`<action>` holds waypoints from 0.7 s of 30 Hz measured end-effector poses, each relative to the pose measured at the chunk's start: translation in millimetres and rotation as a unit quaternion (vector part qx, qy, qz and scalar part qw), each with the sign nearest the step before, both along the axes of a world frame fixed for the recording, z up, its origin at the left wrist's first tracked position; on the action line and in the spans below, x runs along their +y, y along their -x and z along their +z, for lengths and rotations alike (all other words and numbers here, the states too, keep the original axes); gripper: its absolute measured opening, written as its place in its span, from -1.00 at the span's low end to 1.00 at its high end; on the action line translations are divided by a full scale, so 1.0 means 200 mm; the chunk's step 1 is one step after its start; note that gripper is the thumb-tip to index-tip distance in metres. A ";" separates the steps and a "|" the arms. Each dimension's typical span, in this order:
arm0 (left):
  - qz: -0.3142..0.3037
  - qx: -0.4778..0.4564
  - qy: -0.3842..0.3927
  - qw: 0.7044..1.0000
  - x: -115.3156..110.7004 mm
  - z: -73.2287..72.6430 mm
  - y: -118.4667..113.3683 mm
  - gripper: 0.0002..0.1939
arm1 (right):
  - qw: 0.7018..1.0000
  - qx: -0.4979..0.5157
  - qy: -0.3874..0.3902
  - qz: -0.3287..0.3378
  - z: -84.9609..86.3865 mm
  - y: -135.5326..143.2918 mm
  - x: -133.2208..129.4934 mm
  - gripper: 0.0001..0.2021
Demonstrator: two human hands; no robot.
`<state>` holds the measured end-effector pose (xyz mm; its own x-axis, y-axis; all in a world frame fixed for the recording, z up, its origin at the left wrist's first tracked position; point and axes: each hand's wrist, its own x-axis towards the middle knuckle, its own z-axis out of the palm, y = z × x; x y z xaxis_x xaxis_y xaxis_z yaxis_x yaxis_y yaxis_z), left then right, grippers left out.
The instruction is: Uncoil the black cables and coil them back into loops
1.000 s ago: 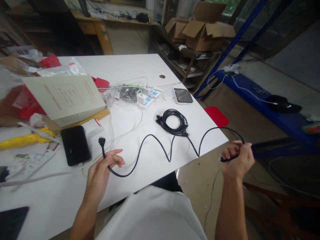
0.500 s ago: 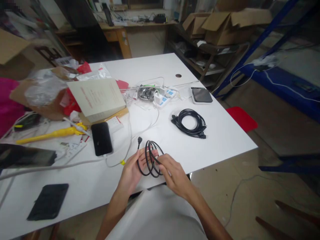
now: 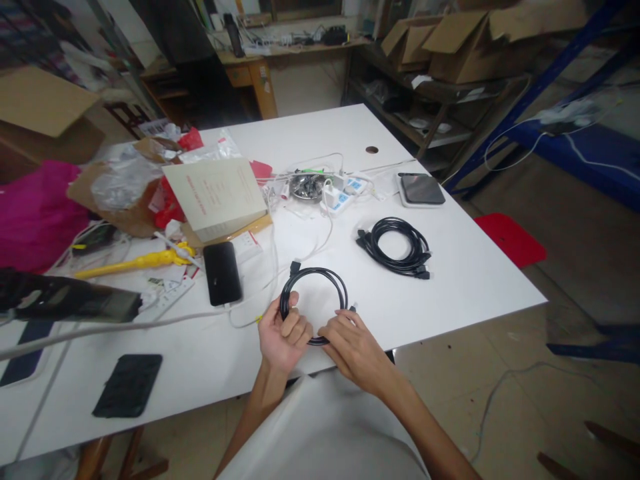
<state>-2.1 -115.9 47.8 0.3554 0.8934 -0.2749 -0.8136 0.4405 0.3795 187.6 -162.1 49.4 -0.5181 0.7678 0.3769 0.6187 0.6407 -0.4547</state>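
Note:
A black cable (image 3: 320, 271) is wound into a round coil at the table's front edge. My left hand (image 3: 285, 333) closes around the coil's left side, its fingers curled over the strands. On the lower right of the coil, my right hand (image 3: 353, 347) grips it with bent fingers. One black plug (image 3: 295, 268) sticks up at the coil's upper left, and another connector end (image 3: 353, 308) shows just above my right hand. Farther right lies a bundle of coiled black cables (image 3: 395, 247) with several plugs, apart from both hands.
On the white table (image 3: 450, 280) lie a black phone (image 3: 223, 273), a dark flat pouch (image 3: 129, 385), a folded card (image 3: 217, 197), a power strip (image 3: 336, 197) and a square black-topped device (image 3: 421, 189). Bags and clutter fill the left. A red stool (image 3: 510, 239) stands at right.
The loose loops have been gathered into one rounder coil. My left hand has gone from open-palmed to closed around it. The whole view has shifted, so the table sits farther right.

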 end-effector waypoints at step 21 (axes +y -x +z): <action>-0.037 0.630 -0.183 0.754 0.02 -0.13 0.05 -0.45 | 0.996 -0.036 0.023 -0.080 -0.20 -0.25 0.11 -0.71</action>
